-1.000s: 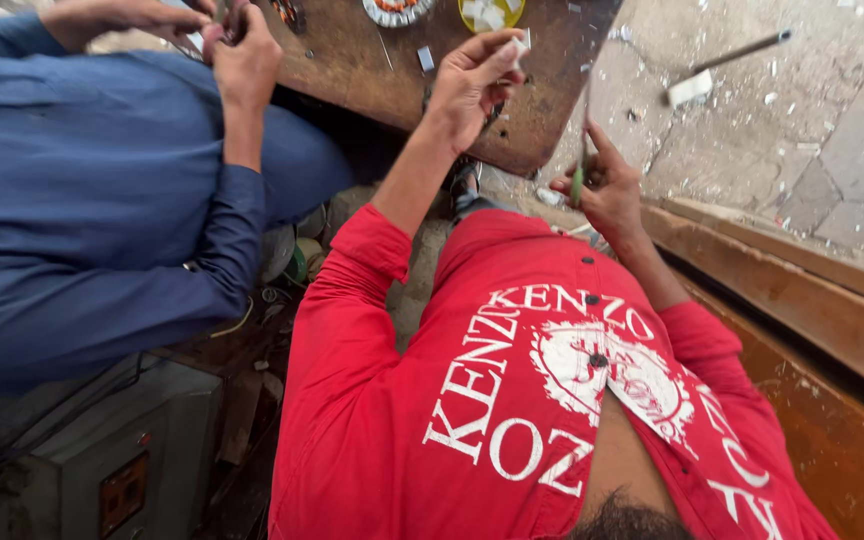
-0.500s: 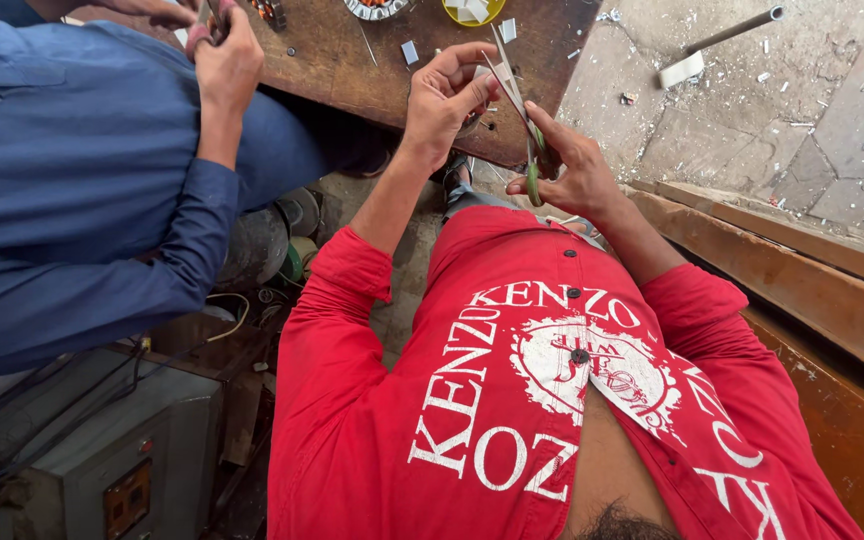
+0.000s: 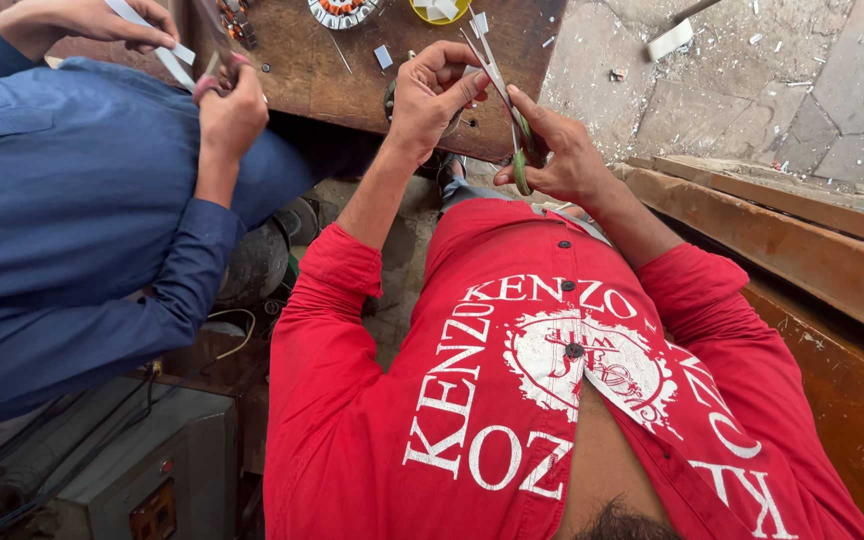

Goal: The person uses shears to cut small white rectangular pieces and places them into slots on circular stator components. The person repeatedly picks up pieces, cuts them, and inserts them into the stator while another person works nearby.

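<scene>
My right hand (image 3: 562,155) sat right of centre in the upper part of the frame, fingers curled through the green handles of a pair of scissors (image 3: 500,95). Their long axis ran from the handles, just above my red shirt (image 3: 512,400), up and to the left, with the blade tips ending over the edge of the dark wooden workbench (image 3: 352,80). My left hand (image 3: 432,95) was just left of the blades, thumb and fingertips pinched at the tips on something too small and too hidden for me to name. So the piece lay up and left from my right hand, right at the blade tips, and the left hand was the nearer one to it. I could not tell how far apart the blades stood.

Compared with half a second earlier, my two hands had closed in on each other and kept the same grip; a full second earlier they were well apart, the right one off to the side over the cracked stone floor (image 3: 752,90).

In the upper left, a co-worker in a blue sleeve (image 3: 82,220) worked at the same bench, both hands gripping a small part and a white strip (image 3: 152,28).
</scene>
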